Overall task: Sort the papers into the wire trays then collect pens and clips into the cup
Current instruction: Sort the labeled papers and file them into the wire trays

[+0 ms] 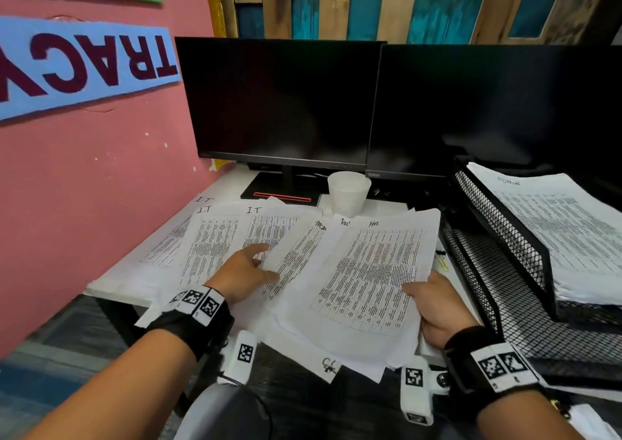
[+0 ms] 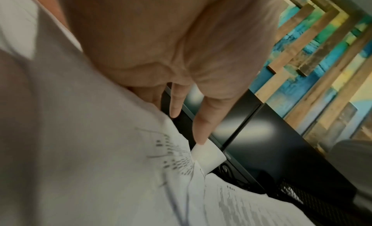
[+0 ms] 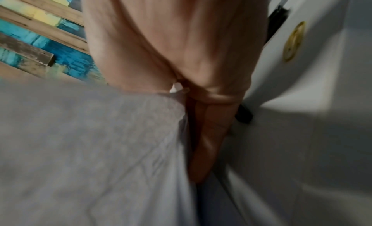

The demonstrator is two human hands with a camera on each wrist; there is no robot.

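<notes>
On a white desk (image 1: pixel 232 178) below two dark monitors (image 1: pixel 279 103), a person's right hand (image 1: pixel 434 305) gripped the right edge of a lifted stack of papers (image 1: pixel 367 281), thumb on top and fingers beneath. Beside it, the left hand (image 1: pixel 244 271) pinched the edge of a sheet (image 1: pixel 296 254), forefinger stretched over more printed pages (image 1: pixel 215 241) fanned across the desk. Behind the papers stood a white cup (image 1: pixel 348 192). To the right, the upper black wire tray (image 1: pixel 498 224) already held a pile of pages (image 1: pixel 568 231). A yellow clip (image 1: pixel 443 264) lay between stack and trays.
</notes>
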